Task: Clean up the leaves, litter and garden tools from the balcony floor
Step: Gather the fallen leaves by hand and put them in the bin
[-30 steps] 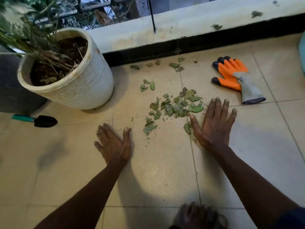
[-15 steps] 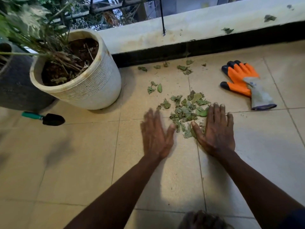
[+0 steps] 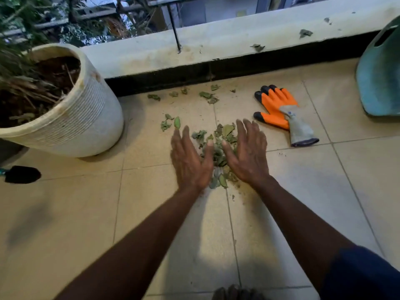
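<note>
Leaf pile (image 3: 218, 152) on the floor tiles (image 3: 65, 213), between my two hands.
My left hand (image 3: 190, 161) and right hand (image 3: 246, 154) flank the pile, fingers straight and together, holding nothing. Loose leaves (image 3: 205, 95) lie beyond the pile, the orange glove (image 3: 279, 111) to its right, the white pot (image 3: 86, 118) and black trowel (image 3: 21, 174) to its left.

You have two hands down: left hand (image 3: 190, 161), right hand (image 3: 246, 154). One leaf pile (image 3: 218, 153). One white pot (image 3: 86, 118), one trowel (image 3: 21, 174), one teal container (image 3: 381, 79). One orange glove (image 3: 275, 105) shows; whether a second lies under it, you can't tell. About seven stray leaves (image 3: 205, 95) by the wall, three ledge leaves (image 3: 305, 33).
</note>
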`<action>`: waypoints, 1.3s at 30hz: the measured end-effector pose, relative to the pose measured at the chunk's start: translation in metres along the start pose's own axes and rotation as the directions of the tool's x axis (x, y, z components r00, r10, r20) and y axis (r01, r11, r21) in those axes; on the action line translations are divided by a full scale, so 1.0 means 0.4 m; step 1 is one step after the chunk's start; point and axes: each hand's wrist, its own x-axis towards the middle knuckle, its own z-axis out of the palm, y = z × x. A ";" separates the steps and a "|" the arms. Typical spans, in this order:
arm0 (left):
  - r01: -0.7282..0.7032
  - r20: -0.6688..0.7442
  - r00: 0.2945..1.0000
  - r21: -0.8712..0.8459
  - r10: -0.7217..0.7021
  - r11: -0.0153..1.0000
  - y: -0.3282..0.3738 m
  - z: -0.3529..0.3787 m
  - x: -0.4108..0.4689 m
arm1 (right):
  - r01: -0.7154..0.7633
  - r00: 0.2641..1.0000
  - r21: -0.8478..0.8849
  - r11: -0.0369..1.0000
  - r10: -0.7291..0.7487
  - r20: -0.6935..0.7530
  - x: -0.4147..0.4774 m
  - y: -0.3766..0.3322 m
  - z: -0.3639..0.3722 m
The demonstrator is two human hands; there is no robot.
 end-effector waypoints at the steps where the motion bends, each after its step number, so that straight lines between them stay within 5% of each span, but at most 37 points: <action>1: -0.020 0.057 0.998 0.081 0.015 0.996 -0.022 -0.014 0.041 | -0.016 0.997 -0.002 1.000 0.016 0.074 0.036 -0.006 -0.001; 5: -0.127 0.368 0.929 0.251 0.027 0.960 -0.075 -0.057 0.154 | 0.198 0.930 -0.090 0.976 -0.158 0.332 0.091 -0.017 0.017; 8: -0.335 0.522 0.830 0.191 0.194 0.923 -0.065 -0.053 0.115 | 0.314 0.878 0.005 0.949 -0.293 0.378 0.035 -0.008 0.015; 13: -0.373 0.431 0.836 -0.006 0.339 0.928 -0.072 -0.031 -0.064 | 0.327 0.860 0.180 0.928 -0.371 0.349 -0.079 0.033 -0.025; 17: -0.632 0.479 0.735 0.224 0.481 0.742 -0.117 -0.061 -0.071 | 0.534 0.772 -0.140 0.834 -0.413 0.482 -0.086 0.060 -0.047; 20: -0.701 0.586 0.678 0.335 0.444 0.630 -0.122 -0.081 -0.037 | 0.584 0.754 -0.226 0.780 -0.418 0.507 -0.058 0.043 -0.048; 26: -0.631 0.555 0.738 0.365 0.385 0.685 -0.128 -0.080 -0.040 | 0.628 0.759 -0.257 0.734 -0.505 0.411 -0.012 0.004 -0.027; 33: -0.527 0.437 0.827 0.385 0.354 0.757 -0.135 -0.074 -0.060 | 0.643 0.705 -0.223 0.732 -0.453 0.546 -0.046 -0.024 -0.046; 39: -0.500 0.421 0.843 0.381 0.336 0.778 -0.118 -0.075 -0.063 | 0.591 0.780 -0.357 0.723 -0.400 0.481 -0.058 -0.027 -0.046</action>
